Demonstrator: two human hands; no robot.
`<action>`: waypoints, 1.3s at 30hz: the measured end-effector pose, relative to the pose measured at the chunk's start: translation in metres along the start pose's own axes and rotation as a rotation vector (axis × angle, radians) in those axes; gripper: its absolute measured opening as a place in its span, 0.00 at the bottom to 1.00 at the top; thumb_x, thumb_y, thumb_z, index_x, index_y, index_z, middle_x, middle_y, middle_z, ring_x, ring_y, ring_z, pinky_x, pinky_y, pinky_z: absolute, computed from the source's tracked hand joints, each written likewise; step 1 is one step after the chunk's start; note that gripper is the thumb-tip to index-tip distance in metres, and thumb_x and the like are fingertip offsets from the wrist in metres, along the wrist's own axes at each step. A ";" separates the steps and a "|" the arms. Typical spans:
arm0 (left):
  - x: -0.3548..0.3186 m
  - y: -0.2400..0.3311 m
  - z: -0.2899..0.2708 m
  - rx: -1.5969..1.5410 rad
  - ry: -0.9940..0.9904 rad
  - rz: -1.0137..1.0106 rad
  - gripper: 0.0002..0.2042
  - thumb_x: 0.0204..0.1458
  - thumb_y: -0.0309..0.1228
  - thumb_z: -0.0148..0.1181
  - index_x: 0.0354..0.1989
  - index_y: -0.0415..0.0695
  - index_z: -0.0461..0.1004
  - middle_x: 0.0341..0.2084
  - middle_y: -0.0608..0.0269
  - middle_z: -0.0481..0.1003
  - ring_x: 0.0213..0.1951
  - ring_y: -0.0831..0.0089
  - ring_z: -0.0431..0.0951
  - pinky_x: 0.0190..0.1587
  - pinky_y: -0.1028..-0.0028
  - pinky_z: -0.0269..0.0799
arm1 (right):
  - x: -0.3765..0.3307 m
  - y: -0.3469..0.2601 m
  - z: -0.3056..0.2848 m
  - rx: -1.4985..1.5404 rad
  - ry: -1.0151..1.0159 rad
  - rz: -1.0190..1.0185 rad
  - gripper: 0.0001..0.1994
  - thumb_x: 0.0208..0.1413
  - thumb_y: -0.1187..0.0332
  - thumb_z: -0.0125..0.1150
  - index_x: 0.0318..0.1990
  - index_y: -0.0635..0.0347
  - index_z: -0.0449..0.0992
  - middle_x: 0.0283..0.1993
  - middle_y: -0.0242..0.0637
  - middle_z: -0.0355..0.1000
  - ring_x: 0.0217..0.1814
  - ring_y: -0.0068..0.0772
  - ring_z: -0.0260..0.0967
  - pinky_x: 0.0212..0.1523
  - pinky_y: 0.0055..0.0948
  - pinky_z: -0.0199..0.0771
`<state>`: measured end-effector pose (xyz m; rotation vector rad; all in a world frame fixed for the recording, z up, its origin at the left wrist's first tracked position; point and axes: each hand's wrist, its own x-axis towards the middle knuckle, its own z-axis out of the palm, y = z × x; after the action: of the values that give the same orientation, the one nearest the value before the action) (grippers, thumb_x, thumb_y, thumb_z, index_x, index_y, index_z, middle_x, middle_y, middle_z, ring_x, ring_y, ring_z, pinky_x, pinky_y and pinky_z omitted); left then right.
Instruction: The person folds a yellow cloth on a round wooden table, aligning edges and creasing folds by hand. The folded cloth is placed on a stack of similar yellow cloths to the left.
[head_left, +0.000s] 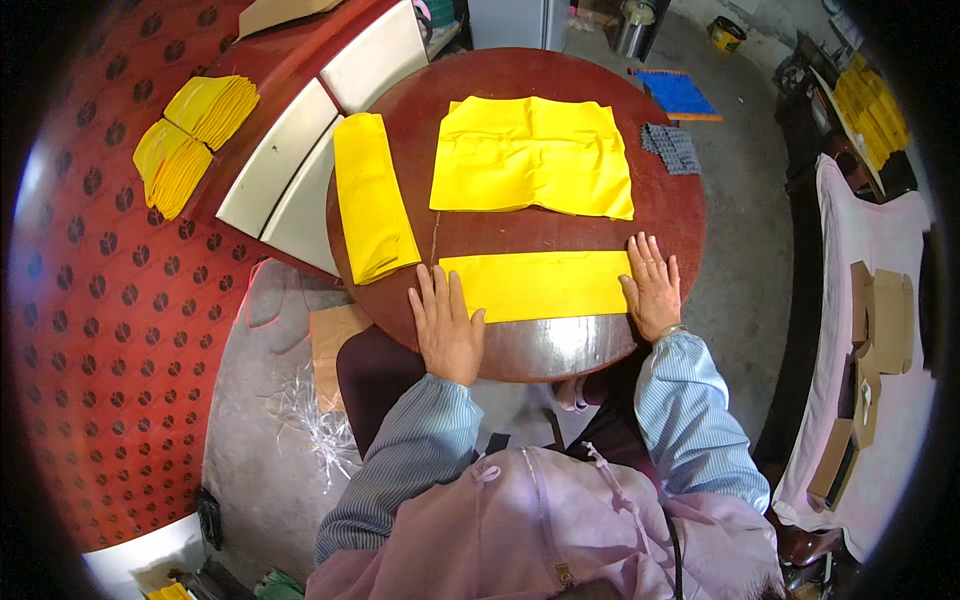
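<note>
A folded strip of yellow cloth [545, 288] lies flat along the near side of the round table. My left hand [446, 325] rests at its left end, fingers stretched out and spread. At the right end my right hand [655, 288] lies open, its thumb touching the cloth's edge. Beyond the strip is a wider yellow cloth piece [530, 158] with creases across it. A long folded stack of yellow cloth [372, 198] sits on the table's left side.
The round brown table [540, 345] carries a grey textured cloth [671, 149] at its right edge. Folded yellow bundles [193, 140] lie on the red patterned surface at left. Open cardboard boxes [880, 330] sit on a pale cloth-covered surface at right. Plastic scraps [318, 420] litter the floor.
</note>
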<state>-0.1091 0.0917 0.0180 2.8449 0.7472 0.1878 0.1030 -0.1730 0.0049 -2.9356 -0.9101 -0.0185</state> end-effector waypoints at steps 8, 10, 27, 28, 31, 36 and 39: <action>0.025 0.015 -0.001 -0.300 -0.045 0.376 0.30 0.47 0.10 0.57 0.62 0.45 0.76 0.62 0.53 0.73 0.69 0.50 0.67 0.72 0.53 0.62 | 0.001 -0.037 -0.023 0.179 0.335 -0.406 0.19 0.59 0.70 0.61 0.58 0.49 0.81 0.68 0.34 0.73 0.72 0.43 0.67 0.70 0.52 0.64; 0.029 0.017 0.000 -0.349 0.072 0.413 0.25 0.47 0.13 0.60 0.56 0.43 0.78 0.53 0.54 0.75 0.59 0.51 0.72 0.64 0.54 0.67 | 0.000 -0.052 -0.027 0.440 0.307 -0.489 0.16 0.56 0.73 0.64 0.53 0.54 0.83 0.55 0.37 0.77 0.55 0.44 0.74 0.56 0.40 0.73; 0.025 -0.008 -0.014 -0.345 0.015 0.375 0.17 0.46 0.36 0.76 0.45 0.50 0.83 0.39 0.58 0.75 0.47 0.54 0.74 0.58 0.52 0.65 | 0.002 -0.079 -0.035 0.586 0.078 -0.552 0.16 0.49 0.72 0.71 0.48 0.53 0.84 0.48 0.35 0.76 0.52 0.42 0.72 0.53 0.40 0.72; 0.026 -0.007 -0.014 -0.334 0.063 0.401 0.16 0.46 0.35 0.76 0.44 0.50 0.83 0.39 0.58 0.75 0.47 0.54 0.74 0.57 0.52 0.65 | 0.002 -0.086 -0.034 0.577 0.091 -0.575 0.16 0.49 0.73 0.70 0.48 0.53 0.84 0.49 0.35 0.76 0.53 0.42 0.71 0.53 0.40 0.71; 0.027 -0.003 -0.014 -0.351 0.140 0.443 0.14 0.46 0.34 0.76 0.41 0.49 0.82 0.38 0.58 0.75 0.47 0.54 0.74 0.55 0.52 0.66 | 0.002 -0.104 -0.035 0.545 0.090 -0.559 0.17 0.48 0.73 0.69 0.49 0.52 0.84 0.52 0.35 0.75 0.55 0.42 0.70 0.55 0.41 0.70; 0.023 -0.011 -0.019 -0.336 0.058 0.451 0.13 0.46 0.31 0.75 0.41 0.47 0.81 0.38 0.58 0.74 0.47 0.55 0.74 0.55 0.51 0.67 | -0.001 -0.105 -0.039 0.512 0.003 -0.504 0.17 0.48 0.71 0.69 0.49 0.51 0.84 0.48 0.33 0.76 0.54 0.41 0.70 0.54 0.40 0.68; 0.018 -0.020 -0.019 -0.381 0.083 0.473 0.12 0.47 0.30 0.73 0.41 0.46 0.81 0.37 0.58 0.74 0.46 0.55 0.74 0.55 0.50 0.66 | -0.005 -0.097 -0.040 0.493 -0.007 -0.503 0.15 0.48 0.71 0.69 0.46 0.51 0.84 0.46 0.33 0.75 0.52 0.41 0.70 0.52 0.40 0.68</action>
<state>-0.1059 0.1206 0.0335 2.6003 0.0245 0.4626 0.0442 -0.0984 0.0507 -2.2077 -1.3937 0.1647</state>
